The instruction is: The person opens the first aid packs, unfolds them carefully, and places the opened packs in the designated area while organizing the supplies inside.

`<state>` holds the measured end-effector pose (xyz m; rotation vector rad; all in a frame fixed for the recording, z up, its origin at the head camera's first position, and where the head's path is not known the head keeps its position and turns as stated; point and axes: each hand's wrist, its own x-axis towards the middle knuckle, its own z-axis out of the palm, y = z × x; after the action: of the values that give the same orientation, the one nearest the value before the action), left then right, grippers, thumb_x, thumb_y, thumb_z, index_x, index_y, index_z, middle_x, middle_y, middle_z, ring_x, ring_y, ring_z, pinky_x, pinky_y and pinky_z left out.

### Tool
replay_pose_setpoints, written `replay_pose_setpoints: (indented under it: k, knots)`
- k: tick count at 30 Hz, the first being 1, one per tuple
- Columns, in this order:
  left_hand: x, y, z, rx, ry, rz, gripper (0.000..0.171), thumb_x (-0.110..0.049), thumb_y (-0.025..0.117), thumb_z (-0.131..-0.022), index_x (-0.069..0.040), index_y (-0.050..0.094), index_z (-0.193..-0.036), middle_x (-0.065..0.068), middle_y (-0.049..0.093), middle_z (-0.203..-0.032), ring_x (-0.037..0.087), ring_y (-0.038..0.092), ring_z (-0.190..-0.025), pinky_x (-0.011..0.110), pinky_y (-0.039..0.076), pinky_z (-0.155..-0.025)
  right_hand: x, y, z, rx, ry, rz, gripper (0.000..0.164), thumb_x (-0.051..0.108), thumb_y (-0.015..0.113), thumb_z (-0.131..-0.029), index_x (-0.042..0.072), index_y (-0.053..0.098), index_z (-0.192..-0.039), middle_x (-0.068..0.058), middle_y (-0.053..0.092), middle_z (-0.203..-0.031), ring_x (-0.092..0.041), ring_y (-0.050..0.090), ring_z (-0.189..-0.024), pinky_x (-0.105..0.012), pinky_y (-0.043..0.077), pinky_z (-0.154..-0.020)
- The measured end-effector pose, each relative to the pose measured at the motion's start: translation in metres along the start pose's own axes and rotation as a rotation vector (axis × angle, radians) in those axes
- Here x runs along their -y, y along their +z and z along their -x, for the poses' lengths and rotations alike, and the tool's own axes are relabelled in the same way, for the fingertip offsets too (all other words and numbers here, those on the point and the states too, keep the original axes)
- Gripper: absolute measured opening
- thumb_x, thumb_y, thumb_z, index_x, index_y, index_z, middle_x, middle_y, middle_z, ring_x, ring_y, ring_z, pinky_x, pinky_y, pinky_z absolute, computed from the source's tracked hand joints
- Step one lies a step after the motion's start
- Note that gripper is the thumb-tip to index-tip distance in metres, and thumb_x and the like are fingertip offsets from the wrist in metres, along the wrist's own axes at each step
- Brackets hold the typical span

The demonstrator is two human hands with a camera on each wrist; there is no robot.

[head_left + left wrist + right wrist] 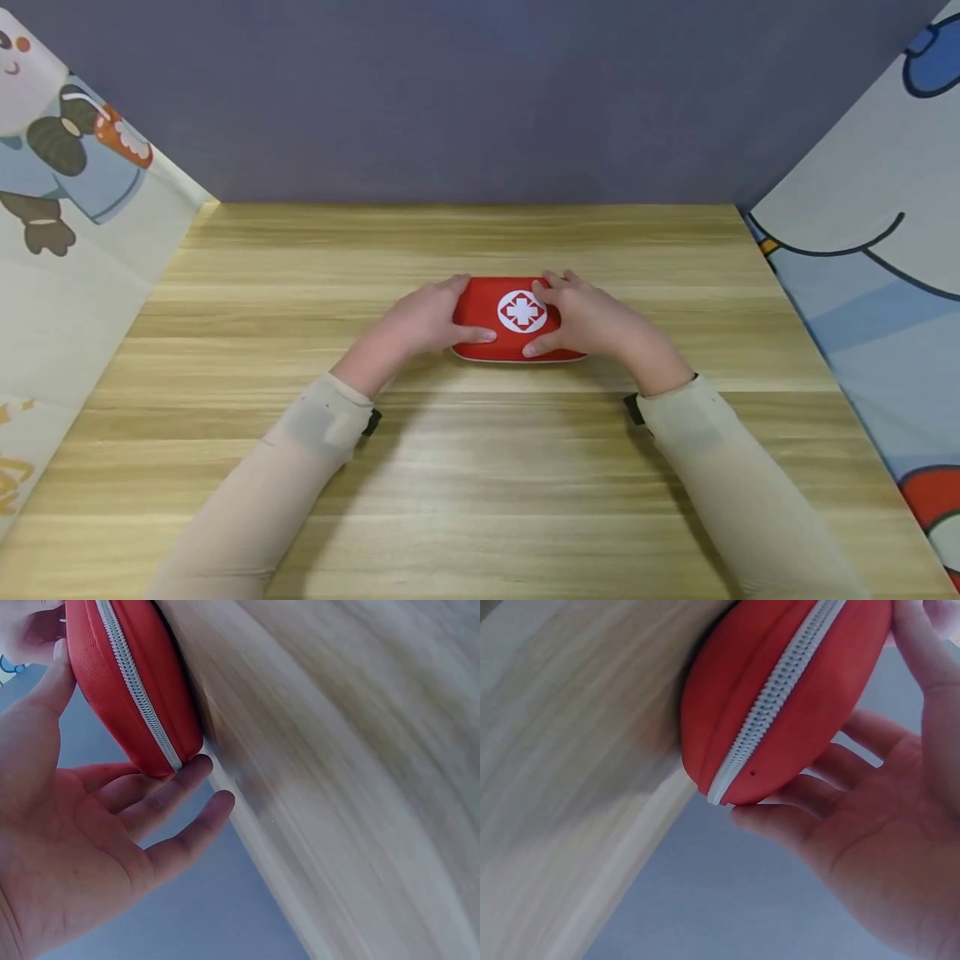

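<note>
A red zippered first-aid case with a white cross emblem on its top lies flat on the wooden table. My left hand holds its left end, thumb on the top face and fingers around the far side. At the opposite end my right hand grips the case, its thumb near the front edge and some fingertips over the top beside the emblem. A pale zipper runs along the case's side in the left wrist view. The right wrist view shows the zipper closed down to the case's end.
The wood-grain table extends around the case on every side. A plain grey-blue wall stands behind it. Cartoon-printed panels flank it, one at the left and one at the right.
</note>
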<state>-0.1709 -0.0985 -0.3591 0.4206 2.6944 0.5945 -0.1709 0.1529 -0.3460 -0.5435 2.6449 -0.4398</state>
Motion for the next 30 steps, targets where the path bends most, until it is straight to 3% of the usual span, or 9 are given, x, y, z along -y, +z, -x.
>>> replay_pose_setpoints:
  k: [10, 18, 21, 24, 27, 30]
  knots:
    - [0.0, -0.003, -0.001, 0.001, -0.011, 0.054, 0.108, -0.057, 0.081, -0.089, -0.008, 0.027, -0.169, 0.014, 0.057, -0.154, 0.028, 0.062, -0.13, 0.046, 0.055, -0.113, -0.003, -0.004, -0.008, -0.01, 0.013, -0.027, 0.103, 0.048, 0.09, -0.084, 0.008, 0.04, -0.164, -0.019, 0.022, -0.177, -0.051, 0.016, -0.163, -0.067, 0.033, -0.127]
    - [0.007, -0.01, -0.012, 0.018, 0.076, -0.004, 0.097, -0.057, 0.072, -0.096, -0.007, 0.031, -0.167, 0.013, 0.048, -0.164, 0.031, 0.054, -0.144, 0.048, 0.047, -0.121, -0.008, -0.005, -0.014, -0.005, 0.039, -0.026, 0.102, 0.051, 0.088, -0.085, 0.012, 0.038, -0.166, -0.017, 0.021, -0.178, -0.048, 0.015, -0.164, -0.068, 0.031, -0.127]
    - [0.015, -0.018, -0.025, -0.002, 0.112, 0.051, 0.072, -0.044, 0.06, -0.107, -0.007, 0.038, -0.164, 0.013, 0.05, -0.164, 0.031, 0.051, -0.148, 0.047, 0.042, -0.126, -0.008, -0.007, -0.016, -0.005, 0.044, -0.019, 0.104, 0.053, 0.087, -0.085, 0.013, 0.037, -0.166, -0.017, 0.02, -0.178, -0.049, 0.015, -0.164, -0.069, 0.03, -0.127]
    - [0.025, -0.025, -0.038, -0.011, 0.132, 0.122, 0.051, -0.014, 0.046, -0.109, -0.008, 0.049, -0.159, 0.017, 0.056, -0.157, 0.031, 0.055, -0.144, 0.046, 0.045, -0.121, -0.007, -0.009, -0.015, 0.006, 0.048, -0.022, 0.104, 0.053, 0.087, -0.085, 0.013, 0.036, -0.167, -0.017, 0.018, -0.179, -0.048, 0.014, -0.164, -0.068, 0.029, -0.128]
    - [0.031, -0.027, -0.048, 0.016, 0.129, 0.177, 0.065, 0.008, 0.038, -0.095, -0.011, 0.055, -0.154, 0.018, 0.062, -0.147, 0.031, 0.059, -0.129, 0.043, 0.05, -0.105, -0.007, -0.009, -0.014, 0.011, 0.051, -0.024, 0.103, 0.051, 0.086, -0.086, 0.013, 0.036, -0.167, -0.017, 0.018, -0.179, -0.048, 0.014, -0.164, -0.069, 0.028, -0.128]
    - [0.035, -0.027, -0.058, 0.071, 0.122, 0.223, 0.072, 0.012, 0.034, -0.089, -0.014, 0.058, -0.152, 0.017, 0.063, -0.141, 0.03, 0.059, -0.121, 0.037, 0.049, -0.095, -0.006, -0.008, -0.013, 0.022, 0.05, -0.023, 0.103, 0.051, 0.086, -0.087, 0.012, 0.035, -0.167, -0.018, 0.017, -0.179, -0.048, 0.013, -0.165, -0.069, 0.028, -0.128]
